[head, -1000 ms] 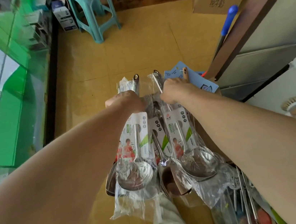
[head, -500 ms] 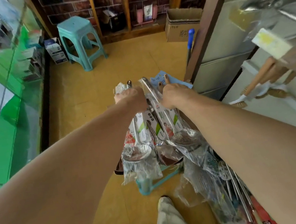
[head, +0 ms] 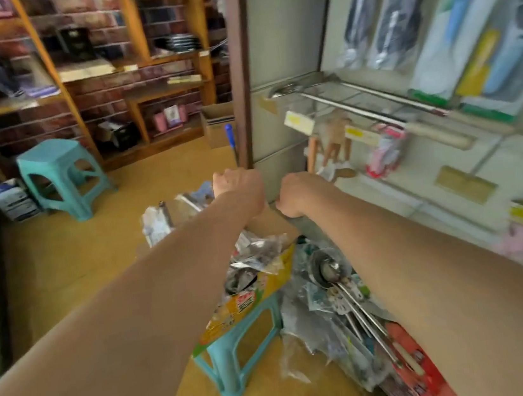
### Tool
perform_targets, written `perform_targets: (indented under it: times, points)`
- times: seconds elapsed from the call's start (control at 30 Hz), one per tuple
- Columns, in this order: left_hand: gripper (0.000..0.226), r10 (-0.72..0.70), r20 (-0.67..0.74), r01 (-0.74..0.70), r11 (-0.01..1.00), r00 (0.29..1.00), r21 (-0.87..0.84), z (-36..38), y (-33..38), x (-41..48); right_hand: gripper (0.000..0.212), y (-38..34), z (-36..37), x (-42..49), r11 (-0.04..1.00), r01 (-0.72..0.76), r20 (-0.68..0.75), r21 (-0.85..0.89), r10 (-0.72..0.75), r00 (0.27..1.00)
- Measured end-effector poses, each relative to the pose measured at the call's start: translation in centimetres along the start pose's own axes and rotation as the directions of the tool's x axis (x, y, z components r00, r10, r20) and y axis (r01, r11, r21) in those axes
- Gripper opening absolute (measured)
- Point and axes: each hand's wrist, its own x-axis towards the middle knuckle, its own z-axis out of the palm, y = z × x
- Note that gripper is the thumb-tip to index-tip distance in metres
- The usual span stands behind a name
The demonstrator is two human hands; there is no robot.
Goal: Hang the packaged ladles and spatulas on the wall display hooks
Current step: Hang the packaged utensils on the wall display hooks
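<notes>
Glinting packaged ladles (head: 254,256), crinkled clear plastic

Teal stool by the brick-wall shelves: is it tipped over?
No, the teal stool stands upright on its legs on the floor.

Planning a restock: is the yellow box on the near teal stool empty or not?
Not empty. Crinkled plastic packages with metal utensils fill the open top of the yellow box on the teal stool.

Head cam, wide; faces fwd/down; wall display (head: 283,45) right.
</notes>
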Motion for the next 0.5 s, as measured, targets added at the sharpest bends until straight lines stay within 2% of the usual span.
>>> perform_targets:
  times: [0.27, 0.5]
  points:
    - [0.024, 0.245, -0.102, -0.241, 0.969, 0.964, 0.047, -4.7, 11.1, -4.0, 0.044, 9.8, -2.0, -7.9, 0.972, -0.211, -0.013, 0.106, 0.214, 0.977]
    - [0.049, 0.383, -0.158, -0.366, 0.922, 0.910, 0.124, -7.3, 20.3, -9.0, 0.030, 18.4, -1.8, -16.0, 0.930, -0.345, -0.107, 0.126, 0.358, 0.928]
